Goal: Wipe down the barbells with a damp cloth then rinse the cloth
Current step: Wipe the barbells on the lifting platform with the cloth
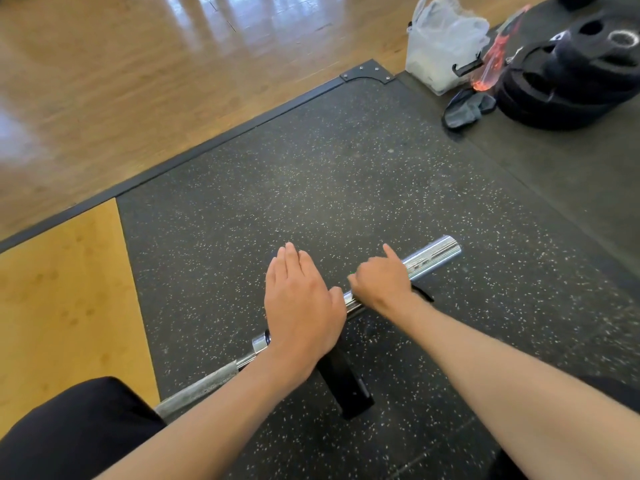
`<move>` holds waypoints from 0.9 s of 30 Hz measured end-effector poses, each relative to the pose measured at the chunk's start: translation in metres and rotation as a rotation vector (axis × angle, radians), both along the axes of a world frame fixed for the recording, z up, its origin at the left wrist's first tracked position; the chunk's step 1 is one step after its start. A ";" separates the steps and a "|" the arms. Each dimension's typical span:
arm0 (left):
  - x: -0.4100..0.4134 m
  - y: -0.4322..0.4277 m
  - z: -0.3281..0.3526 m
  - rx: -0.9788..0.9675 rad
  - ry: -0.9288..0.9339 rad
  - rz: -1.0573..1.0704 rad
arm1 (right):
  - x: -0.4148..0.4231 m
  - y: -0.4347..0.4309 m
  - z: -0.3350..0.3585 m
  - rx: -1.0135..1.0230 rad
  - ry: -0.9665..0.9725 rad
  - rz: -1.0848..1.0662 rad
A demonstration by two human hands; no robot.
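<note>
A chrome barbell (433, 256) lies slantwise on the speckled rubber mat (311, 168), its sleeve end pointing up and right and its grey shaft running down towards my left knee. My left hand (301, 306) lies flat over the sleeve near the collar, fingers straight. My right hand (381, 278) curls over the sleeve farther out, with the forefinger sticking out. A small dark piece (423, 294) shows under my right wrist; what it is I cannot tell. A dark grey cloth (464, 109) lies crumpled on the mat at the far right, away from both hands.
A black block (344, 386) sits under the bar below my left hand. Stacked black weight plates (571, 77) and a clear plastic bag (443, 43) stand at the back right. The wooden floor (138, 81) lies beyond the mat's black edge.
</note>
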State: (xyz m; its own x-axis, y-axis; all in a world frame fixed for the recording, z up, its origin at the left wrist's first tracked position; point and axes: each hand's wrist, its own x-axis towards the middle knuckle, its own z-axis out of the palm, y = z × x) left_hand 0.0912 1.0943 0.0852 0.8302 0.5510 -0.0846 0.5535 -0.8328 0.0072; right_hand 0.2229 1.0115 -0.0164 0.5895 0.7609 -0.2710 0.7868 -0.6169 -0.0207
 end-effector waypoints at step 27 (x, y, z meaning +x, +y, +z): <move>-0.001 0.005 -0.002 0.016 -0.014 -0.062 | -0.019 -0.054 -0.042 0.454 -0.027 0.433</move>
State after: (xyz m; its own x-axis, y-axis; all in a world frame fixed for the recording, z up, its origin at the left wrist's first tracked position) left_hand 0.0906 1.0991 0.0834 0.8638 0.4996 -0.0646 0.5007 -0.8656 0.0007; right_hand 0.2036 0.9577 -0.0584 0.2041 0.9681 0.1455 0.9673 -0.1765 -0.1823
